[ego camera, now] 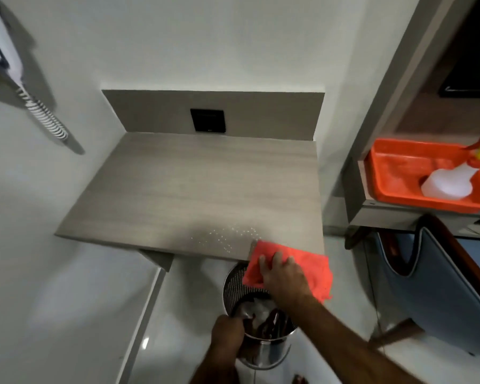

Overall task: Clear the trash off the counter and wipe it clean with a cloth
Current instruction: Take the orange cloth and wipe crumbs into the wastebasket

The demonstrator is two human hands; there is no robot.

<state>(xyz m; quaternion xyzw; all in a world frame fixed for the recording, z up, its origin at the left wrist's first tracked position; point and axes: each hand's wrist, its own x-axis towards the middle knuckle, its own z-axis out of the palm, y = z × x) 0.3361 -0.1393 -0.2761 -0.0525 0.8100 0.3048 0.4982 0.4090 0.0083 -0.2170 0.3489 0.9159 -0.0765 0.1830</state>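
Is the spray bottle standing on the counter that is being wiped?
No, the spray bottle lies in the orange tray on a separate shelf.

Right hand (284,275) flat, left hand (227,329) clenched.

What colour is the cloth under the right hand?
Coral-red, plain, seen in the head view: the cloth lies at the counter edge.
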